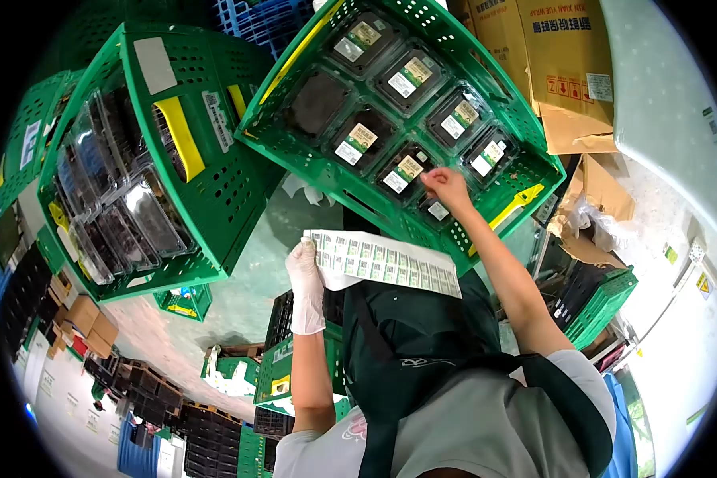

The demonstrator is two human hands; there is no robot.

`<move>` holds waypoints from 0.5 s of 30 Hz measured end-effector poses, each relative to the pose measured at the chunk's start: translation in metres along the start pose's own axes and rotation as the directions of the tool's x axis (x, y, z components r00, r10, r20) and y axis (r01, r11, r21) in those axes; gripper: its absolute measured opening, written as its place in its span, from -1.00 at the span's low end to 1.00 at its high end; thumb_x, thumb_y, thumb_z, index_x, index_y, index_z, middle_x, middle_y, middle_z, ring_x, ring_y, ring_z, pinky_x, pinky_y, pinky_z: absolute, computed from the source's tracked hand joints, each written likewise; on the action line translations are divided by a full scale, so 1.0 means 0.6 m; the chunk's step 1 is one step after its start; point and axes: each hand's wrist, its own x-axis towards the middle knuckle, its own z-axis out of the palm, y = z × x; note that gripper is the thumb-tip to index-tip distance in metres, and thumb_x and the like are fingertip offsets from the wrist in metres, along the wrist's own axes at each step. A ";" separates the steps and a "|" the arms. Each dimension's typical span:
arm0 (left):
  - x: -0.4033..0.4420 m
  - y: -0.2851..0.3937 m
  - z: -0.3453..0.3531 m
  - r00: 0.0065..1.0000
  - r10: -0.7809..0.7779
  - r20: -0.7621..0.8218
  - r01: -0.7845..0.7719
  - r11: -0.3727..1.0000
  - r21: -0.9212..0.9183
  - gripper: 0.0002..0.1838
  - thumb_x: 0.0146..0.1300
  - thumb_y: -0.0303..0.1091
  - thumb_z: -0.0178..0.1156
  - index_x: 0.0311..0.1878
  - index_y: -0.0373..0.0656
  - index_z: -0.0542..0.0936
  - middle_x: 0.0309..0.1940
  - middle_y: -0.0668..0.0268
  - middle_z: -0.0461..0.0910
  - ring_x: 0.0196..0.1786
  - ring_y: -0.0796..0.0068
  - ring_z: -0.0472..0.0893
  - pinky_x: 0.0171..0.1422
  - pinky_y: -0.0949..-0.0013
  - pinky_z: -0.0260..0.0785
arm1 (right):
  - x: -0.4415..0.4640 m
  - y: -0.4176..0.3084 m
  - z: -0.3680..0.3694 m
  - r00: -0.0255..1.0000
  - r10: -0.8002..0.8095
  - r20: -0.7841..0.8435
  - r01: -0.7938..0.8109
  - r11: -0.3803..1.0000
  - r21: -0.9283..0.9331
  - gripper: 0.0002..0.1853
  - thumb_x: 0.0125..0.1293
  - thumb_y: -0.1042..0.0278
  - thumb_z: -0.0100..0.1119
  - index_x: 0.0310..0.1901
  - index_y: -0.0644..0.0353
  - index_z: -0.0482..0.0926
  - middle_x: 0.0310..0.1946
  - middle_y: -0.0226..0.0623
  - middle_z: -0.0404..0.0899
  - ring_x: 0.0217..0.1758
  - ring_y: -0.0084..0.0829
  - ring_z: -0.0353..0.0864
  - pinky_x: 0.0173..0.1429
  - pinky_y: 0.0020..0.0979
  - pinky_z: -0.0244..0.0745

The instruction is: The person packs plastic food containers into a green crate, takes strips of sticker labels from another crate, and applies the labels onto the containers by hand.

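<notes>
My left hand (304, 275), in a white glove, grips the left end of a long sheet of labels (382, 261) that stretches across in front of the dark apron. Bare and with its fingers pressed together, my right hand (444, 185) is over a green crate (358, 187), beside a labelled clear box (402, 174). Whatever its fingertips hold, if anything, is too small to make out. The crate holds several clear lidded boxes with dark contents. Most bear white and green labels; the box at the left (319, 103) shows none.
At the left a tilted green crate (207, 199) holds several clear boxes (147, 207) of dark contents. Cardboard boxes (570, 64) stand at the upper right. More green crates (601, 307) lie at the right and below, and a pale surface (669, 103) is at the far right.
</notes>
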 end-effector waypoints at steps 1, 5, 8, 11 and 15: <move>0.001 0.004 0.004 0.999 0.049 0.007 -0.049 0.998 -0.031 -0.61 0.20 -0.10 0.18 -0.27 -0.34 0.55 -0.39 0.30 0.60 -0.40 0.60 0.55 -0.28 0.51 0.40 | -0.037 -0.026 -0.006 0.984 0.019 0.175 -0.037 0.994 0.102 -0.65 0.15 0.06 0.24 -0.29 0.24 0.54 -0.45 -0.43 0.58 -0.39 -0.63 0.55 -0.33 -0.58 0.44; 0.012 -0.005 -0.008 0.977 0.214 -0.001 -0.214 0.975 -0.055 -0.66 0.20 -0.13 0.18 -0.29 -0.29 0.54 -0.37 0.30 0.60 -0.36 0.56 0.56 -0.25 0.49 0.42 | -0.148 -0.106 -0.047 0.798 0.088 0.596 -0.211 0.968 0.139 -0.55 0.18 0.10 0.20 0.00 0.24 0.47 -0.10 -0.30 0.52 -0.10 -0.55 0.50 -0.09 -0.52 0.43; 0.005 0.005 -0.004 0.953 0.290 -0.084 -0.291 0.957 0.008 -0.69 0.18 -0.18 0.22 -0.34 -0.30 0.56 -0.40 0.33 0.59 -0.40 0.63 0.52 -0.30 0.52 0.38 | -0.190 -0.139 -0.068 0.768 -0.059 0.638 0.059 0.998 0.021 -0.49 0.10 0.19 0.28 0.05 0.24 0.42 -0.03 -0.24 0.49 -0.01 -0.48 0.48 0.00 -0.45 0.42; -0.005 0.018 -0.002 0.922 0.371 -0.107 -0.372 0.928 0.019 -0.68 0.14 -0.17 0.26 -0.37 -0.31 0.55 -0.46 0.38 0.57 -0.43 0.66 0.48 -0.33 0.54 0.34 | -0.209 -0.152 -0.073 0.930 -0.082 0.359 0.106 0.993 -0.048 -0.44 0.04 0.33 0.28 0.10 0.27 0.37 -0.03 -0.25 0.49 -0.01 -0.45 0.49 0.06 -0.43 0.39; -0.011 0.015 -0.011 0.891 0.444 -0.097 -0.444 0.896 0.019 -0.67 0.12 -0.15 0.28 -0.39 -0.30 0.54 -0.49 0.41 0.54 -0.45 0.66 0.46 -0.34 0.55 0.31 | -0.218 -0.153 -0.088 0.902 0.084 0.424 -0.124 0.990 0.068 -0.34 0.15 0.31 0.21 0.27 0.15 0.16 -0.11 -0.18 0.52 -0.12 -0.42 0.57 -0.09 -0.45 0.51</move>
